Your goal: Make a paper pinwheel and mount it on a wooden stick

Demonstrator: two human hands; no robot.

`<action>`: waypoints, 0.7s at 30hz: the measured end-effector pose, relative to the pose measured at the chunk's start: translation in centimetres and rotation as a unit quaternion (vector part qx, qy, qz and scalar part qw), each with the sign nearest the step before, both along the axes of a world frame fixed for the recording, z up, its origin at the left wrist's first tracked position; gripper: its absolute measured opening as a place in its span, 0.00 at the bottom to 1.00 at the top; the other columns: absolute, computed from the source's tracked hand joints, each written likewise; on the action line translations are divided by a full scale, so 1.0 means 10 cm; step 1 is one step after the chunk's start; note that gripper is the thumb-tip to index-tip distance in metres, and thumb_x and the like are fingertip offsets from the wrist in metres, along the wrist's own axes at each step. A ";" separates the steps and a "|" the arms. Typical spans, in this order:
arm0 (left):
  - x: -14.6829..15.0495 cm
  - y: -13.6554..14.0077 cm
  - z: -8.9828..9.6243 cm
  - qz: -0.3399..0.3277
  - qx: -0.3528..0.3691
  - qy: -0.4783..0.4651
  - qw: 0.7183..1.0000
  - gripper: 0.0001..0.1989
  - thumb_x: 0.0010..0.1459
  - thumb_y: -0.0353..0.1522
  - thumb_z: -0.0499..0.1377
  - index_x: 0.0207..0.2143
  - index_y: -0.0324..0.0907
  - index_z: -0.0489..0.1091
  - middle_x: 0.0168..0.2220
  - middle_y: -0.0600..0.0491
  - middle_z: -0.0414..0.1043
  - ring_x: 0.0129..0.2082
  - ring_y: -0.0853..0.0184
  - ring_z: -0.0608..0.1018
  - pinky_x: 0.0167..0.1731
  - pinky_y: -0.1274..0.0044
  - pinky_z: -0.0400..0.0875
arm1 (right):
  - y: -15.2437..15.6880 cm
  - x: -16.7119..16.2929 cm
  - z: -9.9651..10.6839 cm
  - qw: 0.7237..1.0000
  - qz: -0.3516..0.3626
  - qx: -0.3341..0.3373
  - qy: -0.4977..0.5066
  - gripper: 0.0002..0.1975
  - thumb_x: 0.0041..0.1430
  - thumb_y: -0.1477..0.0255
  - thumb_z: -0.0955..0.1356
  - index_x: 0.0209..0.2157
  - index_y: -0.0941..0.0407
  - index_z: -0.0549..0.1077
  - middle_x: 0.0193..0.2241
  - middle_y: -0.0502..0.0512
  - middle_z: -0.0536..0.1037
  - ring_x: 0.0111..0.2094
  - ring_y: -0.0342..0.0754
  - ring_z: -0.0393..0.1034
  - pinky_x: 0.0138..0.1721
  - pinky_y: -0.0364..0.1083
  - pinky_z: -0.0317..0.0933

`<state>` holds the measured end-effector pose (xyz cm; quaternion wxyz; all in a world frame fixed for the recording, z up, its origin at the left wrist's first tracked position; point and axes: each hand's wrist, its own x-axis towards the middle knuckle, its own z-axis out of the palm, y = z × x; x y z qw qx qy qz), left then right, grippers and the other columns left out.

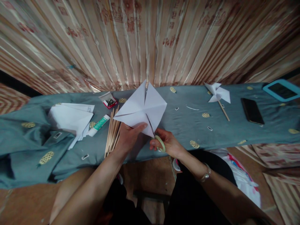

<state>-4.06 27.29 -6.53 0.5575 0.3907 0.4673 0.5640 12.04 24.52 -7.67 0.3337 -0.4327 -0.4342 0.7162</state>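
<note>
A white square of paper [153,104] is held up over the table, its corners pointing up, down and sideways. Slits run inward from its top and left corners. My left hand [128,136] pinches its lower left edge, thumb on top. In my right hand [168,143] is a pair of scissors [160,143] with pale green handles; its blades lie at the paper's lower part, pointing toward the centre. Beneath the paper and my left hand, a bundle of thin wooden sticks [112,132] is partly hidden.
On the green cloth [187,131] lie a paper stack [70,117], a glue stick [99,125], an open red box of small metal pieces [109,102], a paper pinwheel on a stick [217,93], a black phone [252,111] and a blue-framed tablet [282,90]. A curtain [150,40] hangs behind.
</note>
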 end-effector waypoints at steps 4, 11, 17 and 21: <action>0.01 0.00 0.01 0.001 -0.004 -0.007 1.000 0.13 0.41 0.30 0.70 0.32 0.38 0.76 0.32 0.53 0.79 0.30 0.66 0.77 0.36 0.74 0.72 | 0.00 0.00 0.00 1.000 -0.004 -0.003 0.000 0.26 0.39 0.59 0.79 0.38 0.57 0.73 0.18 0.45 0.76 0.18 0.39 0.65 0.20 0.39 0.58; -0.01 0.00 0.00 -0.002 -0.007 0.012 1.000 0.13 0.42 0.32 0.70 0.32 0.38 0.75 0.32 0.53 0.79 0.31 0.65 0.77 0.38 0.73 0.72 | 0.00 -0.02 0.02 1.000 -0.006 -0.006 -0.009 0.25 0.38 0.58 0.79 0.35 0.57 0.73 0.17 0.44 0.75 0.17 0.39 0.66 0.20 0.39 0.58; -0.01 -0.01 0.02 0.000 -0.009 0.004 1.000 0.13 0.42 0.32 0.70 0.33 0.38 0.76 0.32 0.52 0.79 0.31 0.64 0.78 0.39 0.72 0.72 | 0.00 -0.02 0.03 1.000 -0.006 -0.007 -0.014 0.26 0.38 0.56 0.79 0.35 0.57 0.72 0.17 0.44 0.75 0.17 0.39 0.65 0.20 0.40 0.59; 0.00 0.00 0.01 -0.002 0.006 -0.024 1.000 0.13 0.41 0.30 0.70 0.33 0.39 0.75 0.32 0.54 0.79 0.32 0.66 0.78 0.40 0.72 0.72 | -0.01 0.01 0.03 0.999 0.034 0.013 -0.022 0.30 0.41 0.53 0.78 0.40 0.57 0.71 0.21 0.46 0.77 0.21 0.40 0.68 0.22 0.40 0.60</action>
